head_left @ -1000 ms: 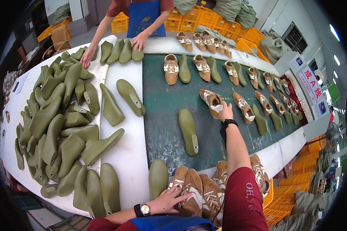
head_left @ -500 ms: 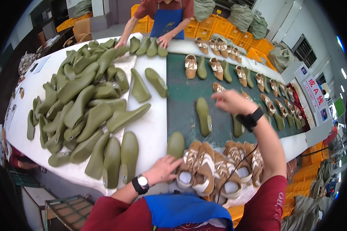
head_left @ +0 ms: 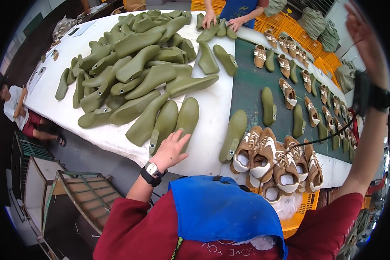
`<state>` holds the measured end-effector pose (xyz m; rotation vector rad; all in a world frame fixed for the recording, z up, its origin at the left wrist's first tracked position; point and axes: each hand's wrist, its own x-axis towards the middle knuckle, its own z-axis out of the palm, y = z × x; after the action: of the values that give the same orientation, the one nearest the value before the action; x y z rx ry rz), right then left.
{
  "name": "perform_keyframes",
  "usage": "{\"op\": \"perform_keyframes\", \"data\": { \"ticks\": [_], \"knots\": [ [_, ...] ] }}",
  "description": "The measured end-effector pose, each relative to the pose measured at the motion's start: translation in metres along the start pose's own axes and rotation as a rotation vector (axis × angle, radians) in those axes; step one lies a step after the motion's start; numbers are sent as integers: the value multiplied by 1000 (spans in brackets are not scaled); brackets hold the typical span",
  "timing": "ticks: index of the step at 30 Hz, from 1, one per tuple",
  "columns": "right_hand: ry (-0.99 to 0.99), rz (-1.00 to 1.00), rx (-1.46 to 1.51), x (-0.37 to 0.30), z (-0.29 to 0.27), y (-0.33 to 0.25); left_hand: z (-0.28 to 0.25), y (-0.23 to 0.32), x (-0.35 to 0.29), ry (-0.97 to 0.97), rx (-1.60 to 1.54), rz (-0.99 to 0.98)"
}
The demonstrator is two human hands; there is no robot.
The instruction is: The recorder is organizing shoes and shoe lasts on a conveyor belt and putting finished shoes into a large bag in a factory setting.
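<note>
My left hand (head_left: 171,149) is open, fingers spread over the lower ends of two olive-green shoe lasts at the near edge of the pile. Its fingertips overlap the right-hand shoe last (head_left: 189,113); whether they press on it I cannot tell. My right hand (head_left: 365,37) is raised at the far upper right, away from the table things, fingers stretched out and apparently holding nothing. A single shoe last (head_left: 233,135) lies between the pile and a cluster of brown-and-white sneakers (head_left: 264,154). On the green belt, a sneaker (head_left: 287,93) sits beside another last (head_left: 268,106).
A large heap of lasts (head_left: 138,69) covers the white table (head_left: 212,93). Rows of sneakers and lasts run along the green belt (head_left: 251,82). Across the table, a co-worker's hands (head_left: 209,18) handle lasts. An orange crate (head_left: 305,208) and a metal-framed cart (head_left: 84,193) stand near me.
My view has swung left. My left hand went from beside the sneakers to the pile's near lasts. My right hand rose from over the belt to the upper right. The co-worker's hands came together.
</note>
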<state>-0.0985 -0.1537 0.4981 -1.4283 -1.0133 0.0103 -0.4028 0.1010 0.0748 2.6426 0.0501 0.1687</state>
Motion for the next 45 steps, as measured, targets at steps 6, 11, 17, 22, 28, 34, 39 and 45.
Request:
{"op": "perform_keyframes", "data": {
  "ticks": [6,11,17,22,28,34,39,45],
  "knots": [
    [-954,197,-444,-177,127,112,2,-2,-18,30,-8,-52],
    [-1155,445,-648,-318,132,146,-1,10,-4,-15,80,30],
    [-505,360,-676,-332,124,88,1,42,45,-160,34,253],
    [265,30,-631,-314,99,3,1,64,63,-235,-53,402],
    [955,-327,-1024,-354,51,-90,24,91,75,-203,-149,544],
    [-72,458,-1013,-371,77,67,32,99,62,-236,-118,466],
    [-419,448,-1073,-398,100,156,27,122,59,-313,-59,411],
    [-357,556,-1000,-389,83,163,22,134,45,-378,-85,246]
  ]
}}
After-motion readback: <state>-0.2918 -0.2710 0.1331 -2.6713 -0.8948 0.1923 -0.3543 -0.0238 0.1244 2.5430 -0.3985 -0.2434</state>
